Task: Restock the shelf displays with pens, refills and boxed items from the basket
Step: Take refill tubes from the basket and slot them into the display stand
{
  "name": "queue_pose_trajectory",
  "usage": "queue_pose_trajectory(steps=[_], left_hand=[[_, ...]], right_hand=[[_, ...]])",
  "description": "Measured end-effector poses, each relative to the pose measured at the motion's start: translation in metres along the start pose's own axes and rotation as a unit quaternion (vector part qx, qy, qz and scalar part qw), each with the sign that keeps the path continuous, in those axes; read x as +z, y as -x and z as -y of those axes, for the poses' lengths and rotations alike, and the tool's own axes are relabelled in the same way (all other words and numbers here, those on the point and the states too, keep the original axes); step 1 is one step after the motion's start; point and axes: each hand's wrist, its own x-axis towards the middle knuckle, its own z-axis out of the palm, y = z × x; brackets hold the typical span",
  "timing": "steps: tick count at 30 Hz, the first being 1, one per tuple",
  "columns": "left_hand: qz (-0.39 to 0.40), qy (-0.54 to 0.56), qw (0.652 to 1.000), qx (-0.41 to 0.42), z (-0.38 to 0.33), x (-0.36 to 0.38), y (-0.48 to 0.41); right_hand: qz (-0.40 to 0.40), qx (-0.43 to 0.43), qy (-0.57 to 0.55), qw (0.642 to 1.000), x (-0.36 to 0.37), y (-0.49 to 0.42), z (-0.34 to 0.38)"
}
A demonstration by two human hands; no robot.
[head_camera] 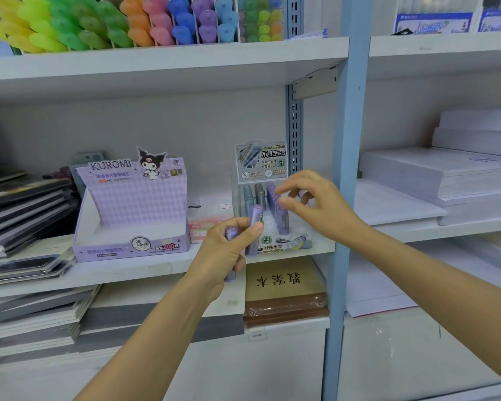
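Shelf (145,270): white middle board, carrying a clear display stand (261,163) near its right end, beside the blue upright (348,169).
Refill tubes (281,217): purple and grey ones stand upright in rows inside the stand.
Left hand (226,253): fingers and thumb curled round a small bunch of purple tubes (255,217), held upright just in front of the stand's left side.
Right hand (315,206): over the stand's right rows, fingers loosely bent, thumb and forefinger slightly apart, nothing seen between them.
Kuromi box (133,209): lilac carton left of the stand, pink packs (209,225) between the two.
Neighbours: dark notebooks (21,209) stacked far left, white paper reams (446,175) in the next bay, bright highlighters (99,27) on the board above.
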Motion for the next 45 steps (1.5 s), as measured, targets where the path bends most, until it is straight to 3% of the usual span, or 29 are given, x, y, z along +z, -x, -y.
queue_pose_trajectory(steps=[3, 6, 17, 21, 26, 31, 34, 37, 42, 45], left_hand=[[0.019, 0.007, 1.0, 0.01, -0.003, 0.005, 0.001], [0.035, 0.008, 0.999, 0.021, -0.006, 0.012, 0.003], [0.041, -0.005, 0.999, 0.025, -0.012, 0.021, 0.007], [0.03, 0.005, 0.999, 0.032, -0.01, 0.024, 0.003], [-0.023, 0.01, 0.999, -0.02, -0.004, 0.024, -0.002], [-0.051, -0.137, 0.989, 0.036, 0.001, 0.013, -0.005], [-0.045, -0.196, 0.979, 0.038, 0.003, 0.01, -0.007], [-0.071, -0.203, 0.976, 0.033, 0.005, -0.001, -0.009], [-0.067, -0.167, 0.983, 0.031, 0.004, -0.013, -0.009], [-0.064, -0.135, 0.987, 0.062, 0.0, -0.013, -0.008]], right_hand=[[0.059, 0.041, -0.158, 0.985, -0.005, 0.001, 0.016], [0.125, 0.055, -0.205, 0.969, -0.002, 0.004, 0.023], [0.028, 0.085, -0.329, 0.94, -0.014, 0.011, 0.021], [0.021, 0.104, -0.305, 0.946, -0.011, 0.015, 0.02], [-0.05, 0.119, -0.238, 0.963, -0.02, 0.011, 0.007], [-0.008, 0.179, -0.063, 0.982, -0.005, 0.018, -0.017], [-0.006, 0.231, -0.117, 0.966, 0.005, 0.021, -0.024], [-0.009, 0.229, -0.184, 0.956, 0.014, 0.017, -0.023], [0.0, 0.216, -0.165, 0.962, 0.014, 0.006, -0.022], [-0.068, 0.177, -0.135, 0.973, 0.003, -0.007, -0.023]])
